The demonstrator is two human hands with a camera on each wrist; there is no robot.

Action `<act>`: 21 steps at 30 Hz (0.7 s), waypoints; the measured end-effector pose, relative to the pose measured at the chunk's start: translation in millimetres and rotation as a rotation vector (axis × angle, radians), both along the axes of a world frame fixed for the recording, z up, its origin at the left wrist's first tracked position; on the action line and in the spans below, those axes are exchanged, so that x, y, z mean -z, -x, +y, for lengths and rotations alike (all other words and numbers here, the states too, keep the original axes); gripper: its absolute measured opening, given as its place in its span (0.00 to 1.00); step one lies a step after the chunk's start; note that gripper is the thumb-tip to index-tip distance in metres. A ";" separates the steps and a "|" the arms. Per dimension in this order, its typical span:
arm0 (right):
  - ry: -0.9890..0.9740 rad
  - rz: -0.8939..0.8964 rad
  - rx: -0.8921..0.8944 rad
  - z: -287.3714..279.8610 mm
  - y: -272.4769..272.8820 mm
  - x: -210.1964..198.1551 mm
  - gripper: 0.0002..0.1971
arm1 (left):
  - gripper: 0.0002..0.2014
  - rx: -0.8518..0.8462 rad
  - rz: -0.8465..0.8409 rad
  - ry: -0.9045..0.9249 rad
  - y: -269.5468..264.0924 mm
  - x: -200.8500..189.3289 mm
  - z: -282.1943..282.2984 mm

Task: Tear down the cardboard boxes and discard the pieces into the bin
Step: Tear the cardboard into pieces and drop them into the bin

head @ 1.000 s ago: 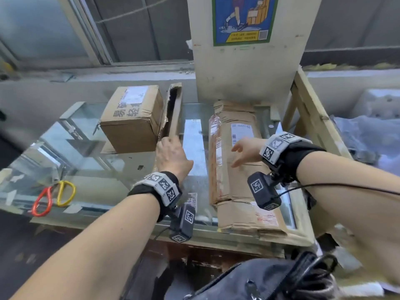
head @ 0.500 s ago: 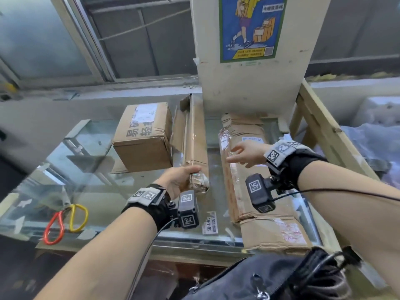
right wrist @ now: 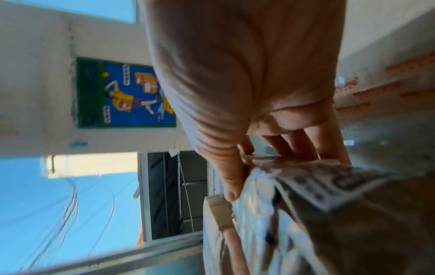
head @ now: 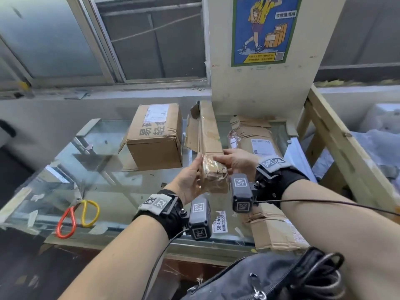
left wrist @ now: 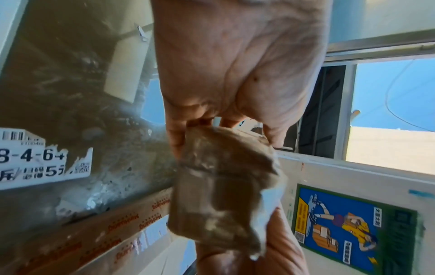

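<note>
A long narrow cardboard box (head: 208,135), taped at its near end, is lifted over the glass table (head: 91,169) and points away from me. My left hand (head: 190,180) grips its near end from the left, seen close in the left wrist view as a crumpled taped end (left wrist: 223,201). My right hand (head: 233,162) holds the same end from the right, fingers over the top (right wrist: 294,147). A closed brown box (head: 155,137) stands to the left. A flattened box (head: 259,148) lies on the right of the table.
Red and yellow scissors (head: 75,217) lie at the table's front left. A wooden frame (head: 337,144) borders the right side, with plastic-wrapped goods beyond. A pillar with a blue poster (head: 265,29) stands behind. A black bag (head: 270,278) hangs in front of me.
My left hand raised the narrow box from the table and drew its near end toward me. My right hand left the flattened box and took hold of that end too.
</note>
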State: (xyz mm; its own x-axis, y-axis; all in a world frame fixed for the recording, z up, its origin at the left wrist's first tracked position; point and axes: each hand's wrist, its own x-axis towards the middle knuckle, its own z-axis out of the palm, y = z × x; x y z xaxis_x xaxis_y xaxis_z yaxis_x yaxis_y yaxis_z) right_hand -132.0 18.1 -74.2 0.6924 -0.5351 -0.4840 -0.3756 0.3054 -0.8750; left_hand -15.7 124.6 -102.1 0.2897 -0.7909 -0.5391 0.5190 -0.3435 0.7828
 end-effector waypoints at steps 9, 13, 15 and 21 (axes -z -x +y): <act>-0.094 -0.040 0.171 0.3 17.6 13.3 0.20 | 0.33 0.327 -0.505 0.139 -3.8 -6.5 11.6; -0.079 -0.080 0.214 2.0 24.7 13.7 0.20 | 0.49 0.445 -0.936 0.074 0.8 1.9 8.7; -0.057 -0.069 0.219 0.1 25.1 15.5 0.21 | 0.48 0.390 -1.039 0.072 3.5 5.1 7.3; -0.121 -0.086 0.245 -4.0 28.4 12.3 0.20 | 0.42 0.328 -0.988 0.110 0.6 3.9 7.9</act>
State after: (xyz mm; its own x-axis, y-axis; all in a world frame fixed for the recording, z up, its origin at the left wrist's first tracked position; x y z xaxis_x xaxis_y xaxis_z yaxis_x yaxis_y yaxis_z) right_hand -160.4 14.1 -86.4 0.5907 -0.6335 -0.4997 -0.2038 0.4821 -0.8521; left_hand -16.3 132.6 -106.0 0.3246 -0.9406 -0.0995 -0.4745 -0.2530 0.8431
